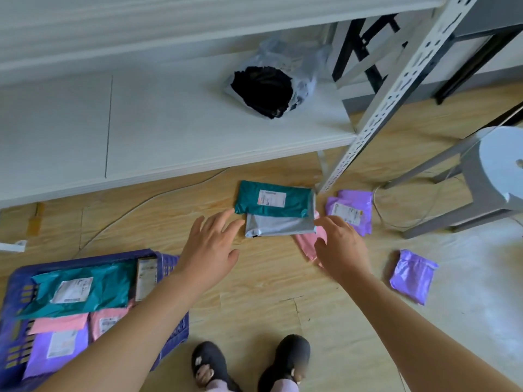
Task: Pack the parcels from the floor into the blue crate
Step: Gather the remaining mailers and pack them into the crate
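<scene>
Floor: wood-look plank flooring (254, 292), with a seam crack in front of the feet; it gives way to a paler grey patch (467, 306) at right.
Shelving: a low white shelf board (169, 131) runs across the far side, carried on a slotted metal upright (396, 91) that meets the floor near the parcels.
On the shelf: a dark bundle in a crumpled plastic bag (266, 90).
Room, right: a pale stool (498, 165) on angled legs.
Loose on the floor: a thin white cable (135, 207) curving under the shelf edge, and a brown strip (36, 219) at far left.
Parcels, centre: a teal parcel (274, 199) overlaps a grey parcel (278, 225); a pink parcel (307, 244) shows from beneath it at right.
Parcels, right: a labelled purple parcel (351, 209) sits just beside the upright's foot, and a second purple parcel (411, 275) lies well apart on the grey patch.
Blue crate (93, 258): on the floor at lower left, holding teal, pink and purple parcels plus a narrow dark one standing on edge.
Left hand (210, 244): fingers spread and holding nothing, tips at the grey parcel's left edge; cannot tell if they touch.
Right hand (341, 244): fingers loosely extended, nothing gripped, over the pink parcel at the grey parcel's right edge.
Feet: dark slippers (210, 363) at the bottom edge.
</scene>
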